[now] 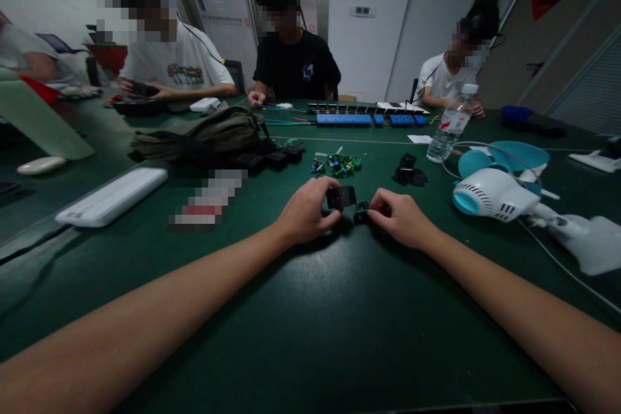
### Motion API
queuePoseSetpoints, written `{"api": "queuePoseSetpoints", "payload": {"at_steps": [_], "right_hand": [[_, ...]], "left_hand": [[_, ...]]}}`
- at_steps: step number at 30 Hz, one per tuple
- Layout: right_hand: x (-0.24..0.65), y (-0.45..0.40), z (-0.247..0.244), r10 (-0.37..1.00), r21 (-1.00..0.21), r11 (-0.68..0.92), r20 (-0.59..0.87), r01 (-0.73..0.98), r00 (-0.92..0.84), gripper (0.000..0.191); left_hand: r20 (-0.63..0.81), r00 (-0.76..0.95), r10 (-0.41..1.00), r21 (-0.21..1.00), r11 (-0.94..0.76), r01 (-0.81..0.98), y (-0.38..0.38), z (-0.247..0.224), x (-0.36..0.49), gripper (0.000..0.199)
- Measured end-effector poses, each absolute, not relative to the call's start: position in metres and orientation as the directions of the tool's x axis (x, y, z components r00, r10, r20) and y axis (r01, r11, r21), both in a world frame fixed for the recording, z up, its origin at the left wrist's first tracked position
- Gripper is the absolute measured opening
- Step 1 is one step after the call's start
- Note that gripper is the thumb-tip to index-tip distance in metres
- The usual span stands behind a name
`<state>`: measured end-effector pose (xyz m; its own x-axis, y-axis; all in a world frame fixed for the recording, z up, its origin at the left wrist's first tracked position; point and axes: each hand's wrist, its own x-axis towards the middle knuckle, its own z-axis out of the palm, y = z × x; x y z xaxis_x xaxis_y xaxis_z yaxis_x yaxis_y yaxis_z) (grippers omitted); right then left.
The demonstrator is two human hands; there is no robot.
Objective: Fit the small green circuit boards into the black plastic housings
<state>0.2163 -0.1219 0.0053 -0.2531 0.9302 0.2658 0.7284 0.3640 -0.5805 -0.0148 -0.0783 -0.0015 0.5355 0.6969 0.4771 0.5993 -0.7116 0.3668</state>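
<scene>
My left hand (310, 212) grips a small black box-shaped housing (343, 196) between thumb and fingers, just above the green table (291, 323). To its right, my right hand (398, 215) pinches a small dark circuit board (361, 209) by its edge, close beside the housing. Whether the board touches the housing cannot be made out. Beyond my hands lies a pile of small green circuit boards (339, 162), with a cluster of black parts (409, 170) to the right. Several black housings (276, 158) sit at the back left.
A white and blue fan (499, 194) and a water bottle (452, 124) stand at the right. On the left are a white power bank (114, 197) and a dark bag (204, 136). Blue connector strips (344, 119) lie farther back. Several people sit across the table.
</scene>
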Motion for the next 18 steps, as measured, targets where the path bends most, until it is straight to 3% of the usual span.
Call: {"api": "queuePoseSetpoints", "payload": {"at_steps": [18], "right_hand": [[0.2169,-0.1214,0.0038,0.928,-0.587,0.370,0.263,0.720,-0.262,0.006]], "left_hand": [[0.475,0.524,0.707,0.441,-0.707,0.553,-0.0767,-0.0036,-0.0162,0.041]]}}
